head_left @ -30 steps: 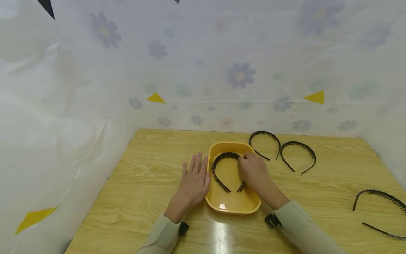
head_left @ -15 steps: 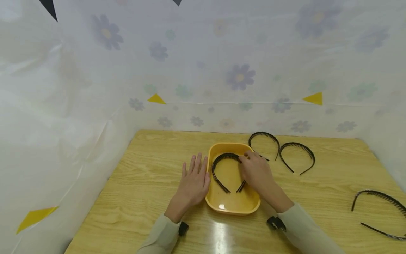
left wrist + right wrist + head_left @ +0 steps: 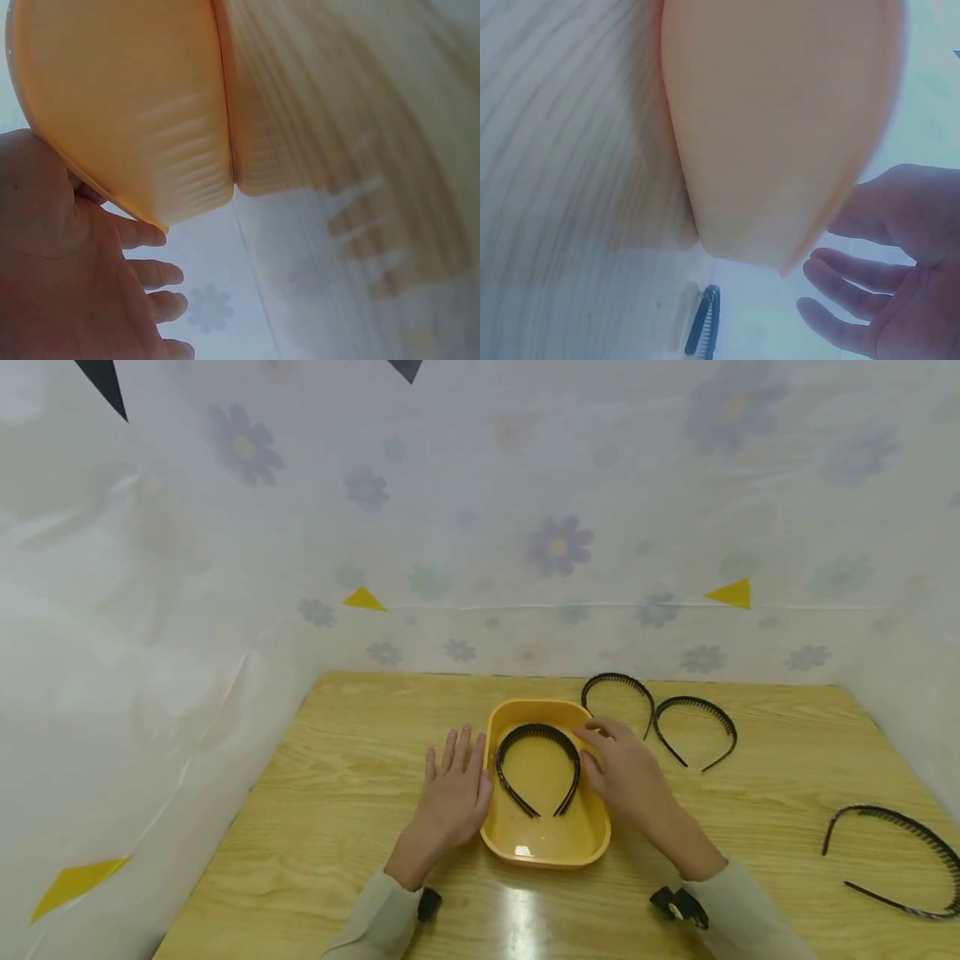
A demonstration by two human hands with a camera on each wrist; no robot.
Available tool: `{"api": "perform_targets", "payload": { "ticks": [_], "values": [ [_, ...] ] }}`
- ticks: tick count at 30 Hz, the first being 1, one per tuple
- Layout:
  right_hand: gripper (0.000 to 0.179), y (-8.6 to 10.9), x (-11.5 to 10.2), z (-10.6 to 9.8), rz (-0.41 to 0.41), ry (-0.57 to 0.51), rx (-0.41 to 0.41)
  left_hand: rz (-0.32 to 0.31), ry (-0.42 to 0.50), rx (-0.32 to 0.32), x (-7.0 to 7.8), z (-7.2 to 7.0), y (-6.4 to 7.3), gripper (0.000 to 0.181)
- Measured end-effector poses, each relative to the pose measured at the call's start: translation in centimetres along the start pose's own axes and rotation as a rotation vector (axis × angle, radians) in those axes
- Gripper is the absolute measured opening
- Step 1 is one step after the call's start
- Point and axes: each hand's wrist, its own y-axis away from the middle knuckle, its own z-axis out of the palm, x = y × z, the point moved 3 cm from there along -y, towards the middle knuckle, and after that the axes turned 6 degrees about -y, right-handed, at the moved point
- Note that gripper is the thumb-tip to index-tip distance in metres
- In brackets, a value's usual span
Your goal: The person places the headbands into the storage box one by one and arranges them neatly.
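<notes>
In the head view, a yellow plastic tray (image 3: 543, 843) stands on the table. Inside it lie black toothed headbands (image 3: 537, 729), seemingly stacked, since their ends show double. My left hand (image 3: 450, 797) rests along the tray's left rim with its fingers straight. In the left wrist view, the thumb side of the left hand (image 3: 75, 255) meets the rim. Over the right rim is my right hand (image 3: 626, 772), its fingers loosely bent and apart from the headbands. The right wrist view has the right hand (image 3: 900, 277) beside the tray wall (image 3: 772, 135), holding nothing.
Behind the tray's right corner lies one black headband (image 3: 618, 677), with another headband (image 3: 697, 700) beside it. A further headband (image 3: 911, 824) lies at the far right of the wooden table (image 3: 337, 760). Flower-patterned white sheeting (image 3: 465, 543) encloses the back and sides.
My right hand has let go of the headbands in the tray and drawn back to the right, its fingers loosening. The left hand keeps its place at the rim. The head view has shifted slightly.
</notes>
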Motion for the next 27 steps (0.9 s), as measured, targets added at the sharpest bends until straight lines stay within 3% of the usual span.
{"api": "perform_targets", "payload": {
  "ticks": [11, 27],
  "values": [
    [0.035, 2.2, 0.3, -3.5, 0.017, -0.151, 0.128, 0.006, -0.009, -0.002, 0.0, 0.0, -0.1, 0.059],
    [0.053, 7.1, 2.8, -8.0, 0.130, -0.165, 0.224, 0.006, -0.008, -0.007, -0.1, 0.2, 0.0, 0.059]
  ]
}}
